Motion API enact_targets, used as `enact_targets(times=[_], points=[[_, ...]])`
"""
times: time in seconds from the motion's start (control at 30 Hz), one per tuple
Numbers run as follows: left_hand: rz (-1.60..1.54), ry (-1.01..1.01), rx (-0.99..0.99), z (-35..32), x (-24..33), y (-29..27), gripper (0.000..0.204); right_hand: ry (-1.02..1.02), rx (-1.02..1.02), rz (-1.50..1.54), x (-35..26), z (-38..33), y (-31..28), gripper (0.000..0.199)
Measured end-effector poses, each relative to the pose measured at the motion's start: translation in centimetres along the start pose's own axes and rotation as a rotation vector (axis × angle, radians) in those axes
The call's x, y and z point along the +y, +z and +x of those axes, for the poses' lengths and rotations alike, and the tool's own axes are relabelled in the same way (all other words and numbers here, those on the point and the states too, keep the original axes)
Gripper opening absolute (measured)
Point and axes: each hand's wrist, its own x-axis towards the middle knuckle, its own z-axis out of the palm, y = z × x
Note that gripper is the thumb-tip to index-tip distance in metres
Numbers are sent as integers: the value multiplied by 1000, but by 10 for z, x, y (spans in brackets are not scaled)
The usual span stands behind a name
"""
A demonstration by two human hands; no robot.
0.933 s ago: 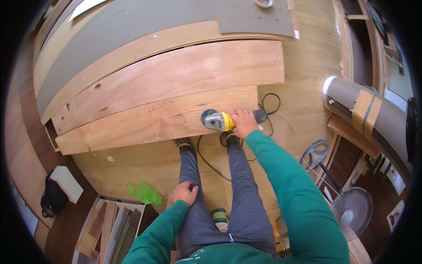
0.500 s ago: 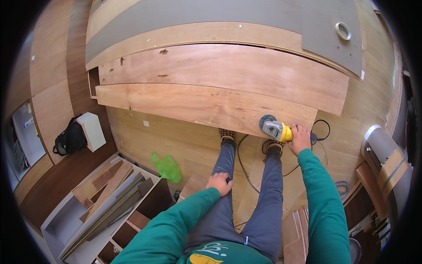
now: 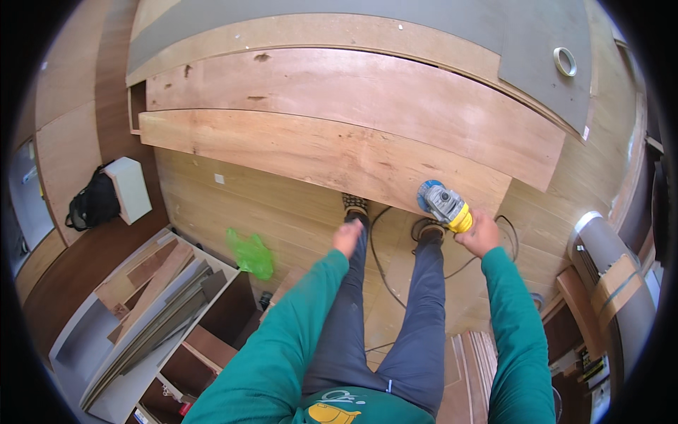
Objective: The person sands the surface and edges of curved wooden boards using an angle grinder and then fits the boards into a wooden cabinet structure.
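My right hand (image 3: 480, 234) grips the yellow rear body of a corded angle grinder (image 3: 446, 203). Its blue-edged disc (image 3: 425, 196) is at the near edge of a long light wooden board (image 3: 311, 152), toward the board's right end; whether it touches the wood I cannot tell. My left hand (image 3: 346, 237) hangs in front of my left shin, smeared by motion, so its fingers do not show clearly. Beyond the near board lies a second, pinkish board (image 3: 353, 92) with a few dark knots or holes.
A black cord (image 3: 376, 261) loops on the floor around my feet. Left are a green plastic bag (image 3: 251, 254), a black backpack (image 3: 95, 201) and an open cabinet frame (image 3: 229, 279) holding board offcuts. A tape roll (image 3: 565, 62) lies on the grey panel at far right.
My left hand has lifted off my thigh and moved forward. The grinder has turned slightly in my right hand, its rear swinging nearer to me. The whole view has shifted a little.
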Motion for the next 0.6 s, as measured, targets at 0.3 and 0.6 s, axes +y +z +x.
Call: enact_targets(times=[0.3, 0.6], points=[[-830, -112, -91, 87, 89, 28, 84, 315, 72, 585, 12, -124, -6, 47], [-830, -163, -157, 95, 75, 19, 85, 714, 248, 1021, 45, -198, 36, 39]])
